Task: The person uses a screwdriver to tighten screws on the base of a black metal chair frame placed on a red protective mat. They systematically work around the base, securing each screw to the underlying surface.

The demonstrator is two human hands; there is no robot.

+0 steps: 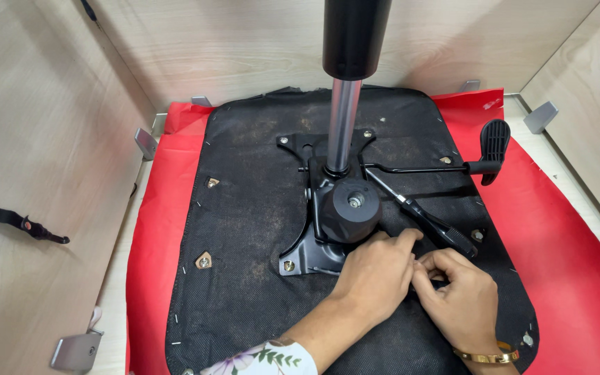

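Both hands at near-right corner of black mounting plate [307,253] on upturned seat base [258,278]. Left hand [376,274] and right hand [456,295] fingers pressed together, tips meeting, pinching something tiny; item hidden. Plate corner covered by left hand. Gas cylinder [345,104] top cropped.

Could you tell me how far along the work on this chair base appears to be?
The mechanism plate sits on the upturned seat with bolts in three corners and the gas cylinder standing in it. Left hand and right hand work at the near-right corner, whose bolt is hidden.
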